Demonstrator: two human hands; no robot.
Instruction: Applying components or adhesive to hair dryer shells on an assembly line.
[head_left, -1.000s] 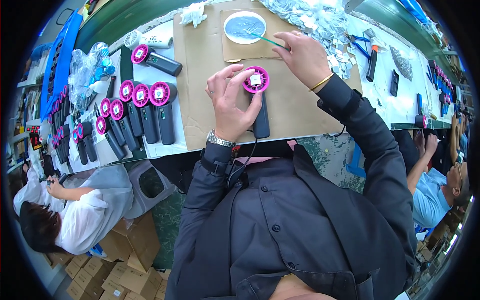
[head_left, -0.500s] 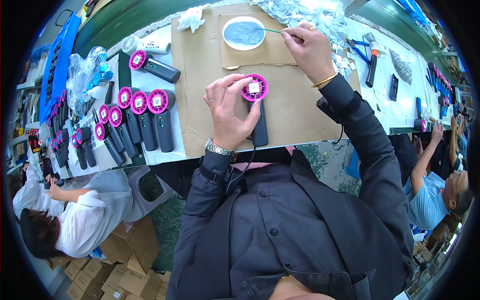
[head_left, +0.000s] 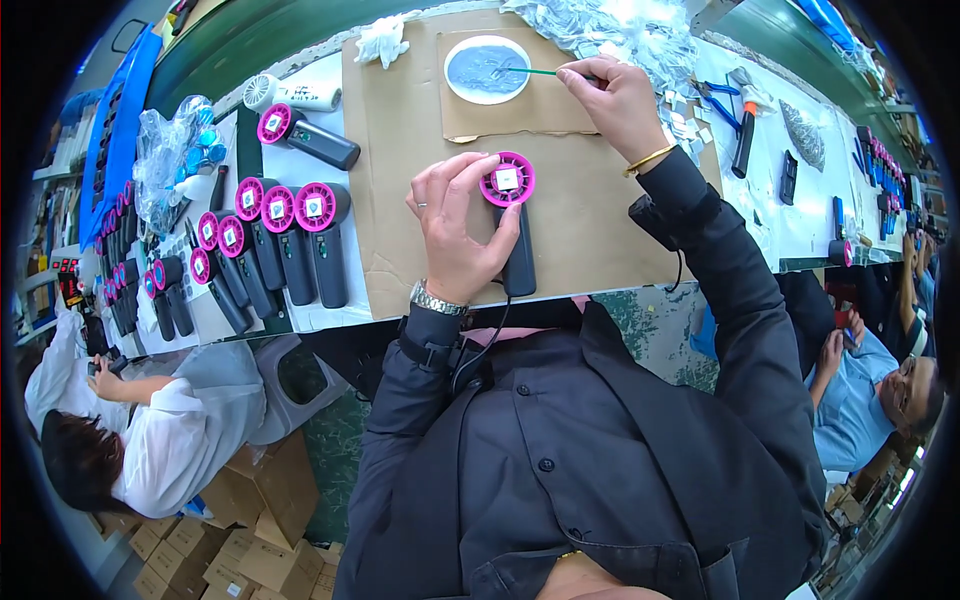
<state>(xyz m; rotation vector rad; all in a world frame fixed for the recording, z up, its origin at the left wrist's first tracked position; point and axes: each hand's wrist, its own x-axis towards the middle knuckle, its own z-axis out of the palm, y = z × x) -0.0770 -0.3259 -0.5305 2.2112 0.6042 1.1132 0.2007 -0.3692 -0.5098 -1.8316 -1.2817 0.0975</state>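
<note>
Between the thumb and fingers of my left hand [head_left: 455,220] is the pink head of a handheld fan [head_left: 519,250]. Its dark grey handle points toward me, and a white square [head_left: 507,180] sits at the middle of the head. My right hand [head_left: 618,100] pinches a thin green stick [head_left: 541,71]. The stick's far end reaches into grey paste [head_left: 480,65] spread in a round white dish [head_left: 487,98]. Both the dish and the fan are on brown cardboard [head_left: 410,110], the dish on a smaller sheet laid on top.
Several similar pink-headed fans [head_left: 316,205] lie to the left, beside a plastic bag [head_left: 165,180] of blue round parts. Small white squares [head_left: 685,130], blue-handled pliers [head_left: 722,100] and an orange-and-black hammer [head_left: 744,137] lie to the right. Co-workers sit at both sides.
My right hand has shifted slightly left, and the stick's end has moved further into the paste. My left hand stays on the fan. The co-worker at right has lowered an arm.
</note>
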